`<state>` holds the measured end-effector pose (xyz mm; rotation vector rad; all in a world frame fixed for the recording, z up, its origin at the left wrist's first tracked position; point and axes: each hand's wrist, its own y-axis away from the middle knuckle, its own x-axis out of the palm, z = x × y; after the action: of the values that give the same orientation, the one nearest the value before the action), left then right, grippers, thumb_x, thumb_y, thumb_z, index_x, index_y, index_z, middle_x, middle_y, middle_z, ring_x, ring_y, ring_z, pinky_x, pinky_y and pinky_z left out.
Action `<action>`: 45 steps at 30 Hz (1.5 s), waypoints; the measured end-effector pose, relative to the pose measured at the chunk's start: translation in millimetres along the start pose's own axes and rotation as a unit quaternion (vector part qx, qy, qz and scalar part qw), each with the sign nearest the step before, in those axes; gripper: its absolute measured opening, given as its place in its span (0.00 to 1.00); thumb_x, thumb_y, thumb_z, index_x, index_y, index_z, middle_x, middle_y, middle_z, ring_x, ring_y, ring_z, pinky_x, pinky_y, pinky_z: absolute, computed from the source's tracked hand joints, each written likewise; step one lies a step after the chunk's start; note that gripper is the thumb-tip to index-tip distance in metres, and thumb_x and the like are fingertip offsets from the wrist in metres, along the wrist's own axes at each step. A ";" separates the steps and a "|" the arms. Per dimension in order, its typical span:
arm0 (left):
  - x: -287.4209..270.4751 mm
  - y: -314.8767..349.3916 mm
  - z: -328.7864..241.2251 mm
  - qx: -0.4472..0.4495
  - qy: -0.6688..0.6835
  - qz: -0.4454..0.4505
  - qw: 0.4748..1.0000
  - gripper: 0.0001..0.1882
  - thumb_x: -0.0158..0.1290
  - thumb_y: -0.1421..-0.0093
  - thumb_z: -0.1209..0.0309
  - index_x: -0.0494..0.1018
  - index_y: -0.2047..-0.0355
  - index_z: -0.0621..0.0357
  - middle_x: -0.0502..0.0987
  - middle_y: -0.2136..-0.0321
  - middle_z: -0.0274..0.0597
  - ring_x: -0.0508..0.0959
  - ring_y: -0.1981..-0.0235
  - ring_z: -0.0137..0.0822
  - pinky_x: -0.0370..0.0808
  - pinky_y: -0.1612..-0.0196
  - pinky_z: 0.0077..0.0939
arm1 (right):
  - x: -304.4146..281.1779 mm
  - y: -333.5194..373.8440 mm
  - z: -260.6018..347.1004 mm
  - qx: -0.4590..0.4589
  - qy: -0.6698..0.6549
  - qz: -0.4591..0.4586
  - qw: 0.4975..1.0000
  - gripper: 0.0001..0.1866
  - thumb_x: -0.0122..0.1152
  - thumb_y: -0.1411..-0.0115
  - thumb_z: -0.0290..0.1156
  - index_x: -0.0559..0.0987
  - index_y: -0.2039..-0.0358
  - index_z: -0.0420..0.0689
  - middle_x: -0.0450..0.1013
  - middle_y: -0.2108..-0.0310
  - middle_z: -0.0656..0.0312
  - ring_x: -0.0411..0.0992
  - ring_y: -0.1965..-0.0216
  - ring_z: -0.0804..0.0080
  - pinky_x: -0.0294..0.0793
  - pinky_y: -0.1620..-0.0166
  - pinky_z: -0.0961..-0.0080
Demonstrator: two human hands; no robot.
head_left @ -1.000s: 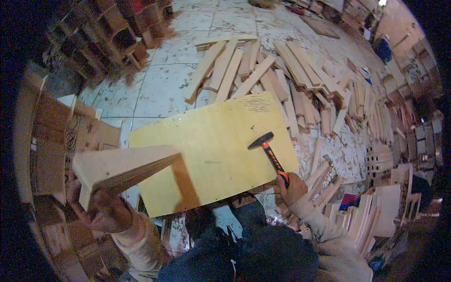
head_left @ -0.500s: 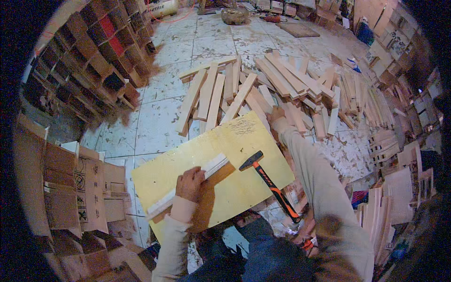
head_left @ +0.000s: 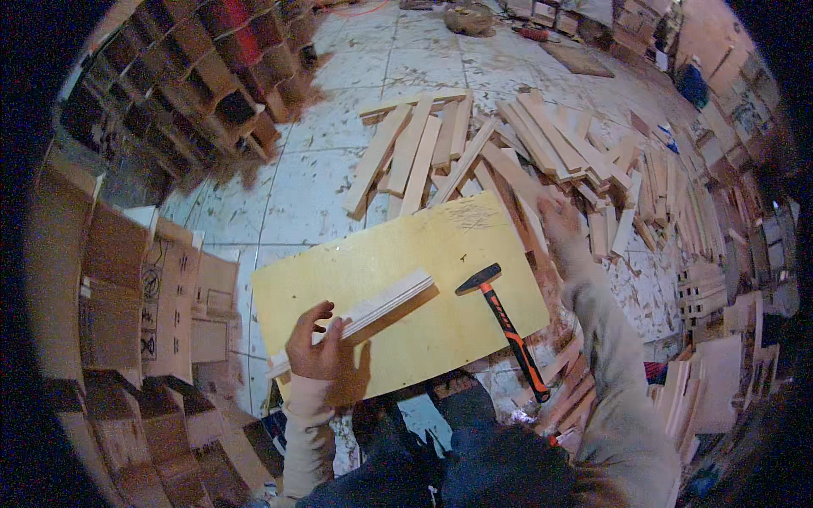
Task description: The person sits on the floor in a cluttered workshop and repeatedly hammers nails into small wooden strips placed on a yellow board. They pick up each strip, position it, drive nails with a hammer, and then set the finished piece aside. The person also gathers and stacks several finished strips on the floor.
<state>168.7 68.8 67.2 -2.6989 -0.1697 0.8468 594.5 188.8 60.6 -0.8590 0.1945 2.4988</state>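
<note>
My left hand [head_left: 315,345], fingers curved and apart, hovers at a white grooved wooden strip [head_left: 385,303] lying across a yellow board [head_left: 415,339]. Its thumb and fingertips are over or beside the strip; I cannot tell if they touch it. To the right on the same board rests a hammer [head_left: 508,326] with a dark head and a black and orange handle, its handle reaching past the near edge. Beyond the board's right corner, my right hand [head_left: 559,218] is stretched out to the pile of wooden slats [head_left: 440,140]. Motion blurs its fingers.
More thin slats [head_left: 660,199] are heaped at the right of the tiled floor [head_left: 288,182], which is strewn with shavings. Cardboard boxes [head_left: 174,296] stand at the left, below a compartmented rack [head_left: 195,76]. Flat wooden pieces [head_left: 720,385] lean at the lower right.
My left hand has loosened from the strip and slid toward its near left end. At the slats, my right hand has shifted right. The whole view has swung a little left.
</note>
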 end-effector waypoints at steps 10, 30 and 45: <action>-62.6 -14.3 10.8 -0.219 0.570 -0.096 0.786 0.24 0.47 0.34 0.62 0.60 0.42 0.62 0.73 0.52 0.55 0.79 0.60 0.41 0.79 0.62 0.29 | -12.6 156.8 58.7 -0.412 0.028 0.060 0.909 0.21 0.64 0.54 0.19 0.79 0.56 0.43 0.70 0.65 0.53 0.70 0.64 0.58 0.72 0.61 0.68; -65.4 107.0 67.2 -0.242 0.052 -0.275 0.929 0.26 0.57 0.44 0.74 0.66 0.44 0.63 0.71 0.53 0.52 0.75 0.55 0.42 0.74 0.54 0.29 | 99.6 140.1 31.5 -0.500 -0.013 0.215 0.839 0.32 0.63 0.55 0.16 0.74 0.46 0.50 0.64 0.52 0.47 0.67 0.51 0.53 0.75 0.55 0.70; -58.3 137.3 83.0 -0.167 -0.103 -0.279 0.940 0.16 0.56 0.44 0.79 0.74 0.54 0.64 0.71 0.55 0.47 0.74 0.55 0.38 0.75 0.54 0.27 | 121.0 156.9 34.5 -0.395 -0.061 0.058 0.915 0.23 0.62 0.52 0.15 0.80 0.54 0.48 0.72 0.65 0.54 0.74 0.67 0.63 0.75 0.65 0.75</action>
<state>76.2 -51.8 -10.5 -2.6085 -1.1577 0.9728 416.3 110.3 10.5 -0.9864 -0.8903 2.7363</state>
